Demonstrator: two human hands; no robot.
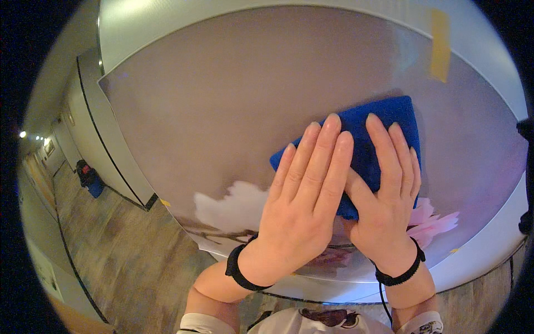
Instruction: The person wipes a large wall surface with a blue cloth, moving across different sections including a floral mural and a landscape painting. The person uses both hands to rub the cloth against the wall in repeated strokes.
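A folded blue cloth (pixel 362 152) lies flat against a large printed sheet (pixel 233 104) with white and pink flowers on a mauve-grey ground. My left hand (pixel 306 188), fingers straight and nearly together, presses on the cloth's left part. Beside it, my right hand (pixel 386 196) holds the cloth's right part down with spread fingers, its thumb close to the left hand. Both palms hide the cloth's lower portion and some of the print. Each wrist wears a black band, and a black cable (pixel 383 298) hangs by the right one.
The sheet lies against a pale wall (pixel 267 288). Yellow tape (pixel 440 46) crosses its upper right edge; smaller yellow pieces (pixel 165 203) show lower down. At left, a corridor with wood-look flooring (pixel 137 259) runs past a wall corner (pixel 148 200) towards a dark and blue object (pixel 89 179), possibly a bag.
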